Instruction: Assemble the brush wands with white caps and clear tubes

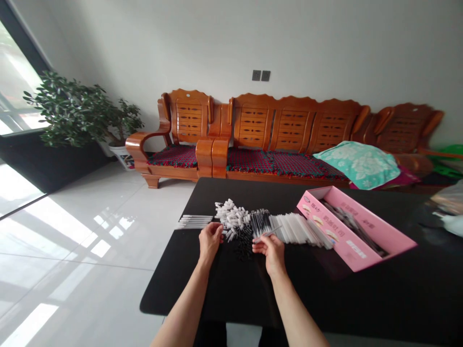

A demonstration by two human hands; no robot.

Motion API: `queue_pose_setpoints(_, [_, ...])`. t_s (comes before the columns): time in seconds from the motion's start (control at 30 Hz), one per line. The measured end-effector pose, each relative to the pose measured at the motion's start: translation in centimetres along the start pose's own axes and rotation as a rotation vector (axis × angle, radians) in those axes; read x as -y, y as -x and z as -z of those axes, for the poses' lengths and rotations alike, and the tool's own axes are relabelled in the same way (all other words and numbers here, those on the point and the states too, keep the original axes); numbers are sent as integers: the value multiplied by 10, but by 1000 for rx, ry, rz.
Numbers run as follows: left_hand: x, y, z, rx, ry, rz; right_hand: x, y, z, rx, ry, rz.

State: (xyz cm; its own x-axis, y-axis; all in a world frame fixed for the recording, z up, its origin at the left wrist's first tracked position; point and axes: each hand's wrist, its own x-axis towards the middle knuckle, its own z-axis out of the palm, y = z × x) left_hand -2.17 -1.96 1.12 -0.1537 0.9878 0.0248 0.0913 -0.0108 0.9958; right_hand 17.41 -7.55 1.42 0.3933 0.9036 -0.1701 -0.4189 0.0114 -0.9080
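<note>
My right hand (270, 248) pinches a thin whitish pen barrel (272, 232), which slants up to the right. Behind it lie a bundle of dark pen refills (259, 219) and a row of translucent pen barrels (294, 228). My left hand (210, 241) is closed in a pinch at the edge of a heap of white pen caps (233, 213); what is between its fingertips is too small to make out. Small black pieces (244, 242) lie scattered between both hands. Several white pens (195, 221) lie side by side left of my left hand.
On the black table (224, 284), a pink box (356, 229) holds more dark, thin pieces at the right. Plastic bags (450, 207) sit at the far right. A wooden sofa (289, 127) with a turquoise cloth (361, 164) stands behind; a potted plant (77, 111) is at left.
</note>
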Motion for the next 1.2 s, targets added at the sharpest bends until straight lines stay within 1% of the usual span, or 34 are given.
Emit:
queue_pose_setpoints(0.07, [3,-7,10,-55,-89,-22,-5,-2,6,1,24,13])
queue_pose_setpoints(0.13, [3,-11,12,-46,-177,-68,-9,-3,8,13,45,25])
queue_pose_setpoints(0.2, [3,-12,8,-22,-297,-171,-10,-2,9,33,64,32])
queue_pose_setpoints(0.3, [3,-14,-4,31,-477,-366,-10,0,11,51,72,34])
queue_pose_setpoints(0.37, [4,-17,-11,66,-558,-434,-9,1,13,62,71,31])
queue_pose_setpoints(0.47, [9,-22,-17,95,-642,-463,-9,2,15,83,67,30])
queue_pose_setpoints(0.6, [12,-27,-17,124,-707,-511,-10,2,17,104,57,39])
queue_pose_setpoints(0.77, [4,-29,-14,178,-749,-520,-10,3,17,116,50,53])
queue_pose_setpoints(0.83, [-2,-28,-12,168,-699,-502,-10,3,17,115,46,49])
queue_pose_setpoints(0.9, [-9,-25,-10,141,-574,-455,-9,4,17,114,49,40])
queue_pose_setpoints(0.97, [-13,-20,-8,134,-364,-363,-8,5,16,117,62,35])
queue_pose_setpoints(1.1, [-12,-7,-7,183,167,-102,-4,10,8,163,154,82])
queue_pose_setpoints(1.2, [-9,-1,-6,220,425,48,3,16,-3,238,303,140])
